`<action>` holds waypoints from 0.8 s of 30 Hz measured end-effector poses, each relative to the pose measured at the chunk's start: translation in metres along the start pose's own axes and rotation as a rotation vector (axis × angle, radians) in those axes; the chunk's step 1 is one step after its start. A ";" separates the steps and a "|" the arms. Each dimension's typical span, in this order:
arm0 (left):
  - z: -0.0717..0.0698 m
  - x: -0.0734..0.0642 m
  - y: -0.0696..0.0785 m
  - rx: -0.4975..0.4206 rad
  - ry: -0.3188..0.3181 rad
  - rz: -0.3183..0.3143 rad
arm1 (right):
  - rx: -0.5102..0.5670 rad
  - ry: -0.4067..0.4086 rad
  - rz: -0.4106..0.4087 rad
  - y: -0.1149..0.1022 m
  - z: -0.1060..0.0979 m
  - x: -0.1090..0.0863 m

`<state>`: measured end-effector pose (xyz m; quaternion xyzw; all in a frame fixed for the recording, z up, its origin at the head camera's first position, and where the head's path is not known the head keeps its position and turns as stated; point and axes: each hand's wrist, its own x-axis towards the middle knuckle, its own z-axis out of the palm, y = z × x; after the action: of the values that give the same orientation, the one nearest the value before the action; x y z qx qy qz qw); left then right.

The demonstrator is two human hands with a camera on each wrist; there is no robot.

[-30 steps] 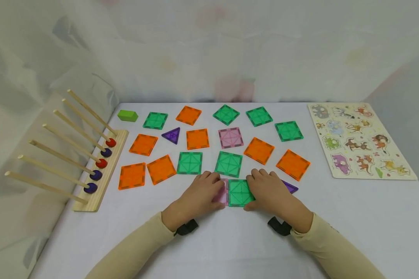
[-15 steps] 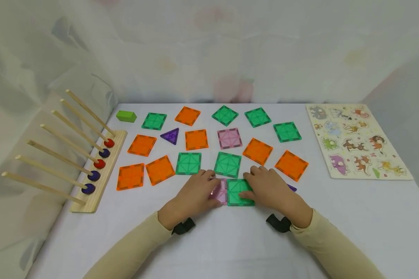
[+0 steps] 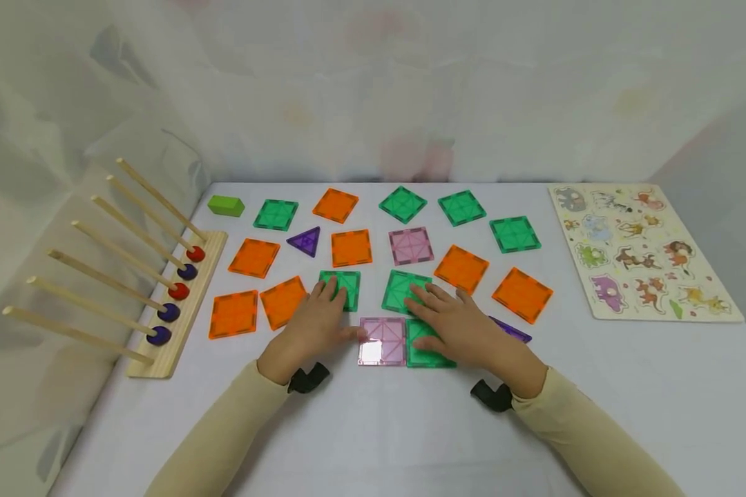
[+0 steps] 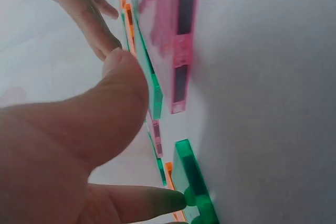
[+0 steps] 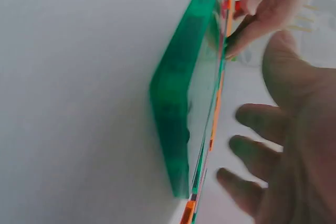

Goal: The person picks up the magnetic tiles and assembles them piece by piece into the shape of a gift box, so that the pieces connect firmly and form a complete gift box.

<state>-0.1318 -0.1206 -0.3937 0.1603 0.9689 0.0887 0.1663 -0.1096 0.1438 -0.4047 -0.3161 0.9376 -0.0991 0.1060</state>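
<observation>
A pink square magnetic tile [image 3: 382, 342] and a green square tile [image 3: 424, 355] lie edge to edge on the white cloth. My left hand [image 3: 311, 333] spreads its fingers over the near-left green tile [image 3: 350, 279], a fingertip right at that tile's edge in the left wrist view; its thumb overlaps the pink tile's left edge. Over the right half of the joined green tile is my right hand [image 3: 463, 330], fingers loosely extended and holding nothing. Its fingertips overlap another green tile [image 3: 398, 286] behind. Part of a purple triangle [image 3: 512, 330] shows behind the right hand.
Several orange tiles [image 3: 233, 315], more green tiles [image 3: 514, 234] and a second pink tile [image 3: 411, 246] lie around. A wooden peg rack [image 3: 195, 304] with red and blue beads stands left, near a green block [image 3: 226, 206]. An animal puzzle board [image 3: 643, 252] lies right.
My left hand has come off the pink tile, moving left with fingers spreading. My right hand has loosened from the green tile, its fingers reaching farther left. The two joined tiles stay in place.
</observation>
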 end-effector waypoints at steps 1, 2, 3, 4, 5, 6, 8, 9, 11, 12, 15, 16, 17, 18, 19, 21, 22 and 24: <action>0.000 0.001 0.000 0.001 -0.006 -0.006 | -0.001 -0.005 0.005 0.000 0.001 0.001; 0.001 0.002 -0.001 -0.001 -0.010 -0.012 | -0.001 -0.009 0.013 0.001 0.002 0.001; 0.001 0.003 -0.001 -0.004 -0.011 -0.017 | -0.001 -0.011 0.023 0.001 0.002 0.001; 0.002 0.004 -0.002 -0.008 -0.012 -0.024 | -0.003 -0.013 0.035 0.001 0.002 0.002; 0.002 0.005 -0.002 -0.009 -0.010 -0.026 | -0.008 -0.009 0.047 0.002 0.003 0.002; 0.003 0.006 -0.003 -0.011 -0.009 -0.024 | -0.011 -0.007 0.061 0.003 0.002 0.002; 0.004 0.006 -0.003 -0.007 0.002 -0.007 | -0.017 -0.007 0.083 0.005 0.001 0.001; 0.004 0.006 -0.002 -0.003 0.005 0.004 | -0.020 -0.009 0.089 0.006 -0.001 0.000; 0.005 0.005 0.000 -0.004 0.008 0.035 | -0.013 -0.019 0.097 0.009 -0.004 -0.001; 0.006 0.004 0.001 -0.004 0.015 0.053 | -0.003 -0.026 0.096 0.011 -0.005 -0.002; 0.008 0.001 0.007 -0.002 0.015 0.104 | 0.015 -0.051 0.094 0.016 -0.011 -0.004; 0.009 0.001 0.009 0.003 0.016 0.119 | 0.022 -0.060 0.093 0.017 -0.012 -0.004; 0.011 0.000 0.011 0.001 0.022 0.136 | 0.025 -0.068 0.092 0.019 -0.013 -0.005; 0.012 0.000 0.013 -0.002 0.020 0.147 | 0.028 -0.073 0.089 0.020 -0.014 -0.006; 0.013 0.000 0.015 -0.007 0.020 0.161 | 0.030 -0.077 0.088 0.020 -0.015 -0.006; 0.015 -0.001 0.017 -0.019 0.022 0.186 | 0.036 -0.079 0.084 0.020 -0.015 -0.007; 0.016 -0.001 0.018 -0.026 0.025 0.199 | 0.039 -0.080 0.083 0.020 -0.016 -0.007; 0.018 -0.001 0.019 -0.045 0.025 0.229 | 0.043 -0.090 0.087 0.018 -0.016 -0.008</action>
<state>-0.1194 -0.1010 -0.4064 0.2651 0.9440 0.1311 0.1464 -0.1184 0.1648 -0.3931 -0.2769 0.9424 -0.1002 0.1589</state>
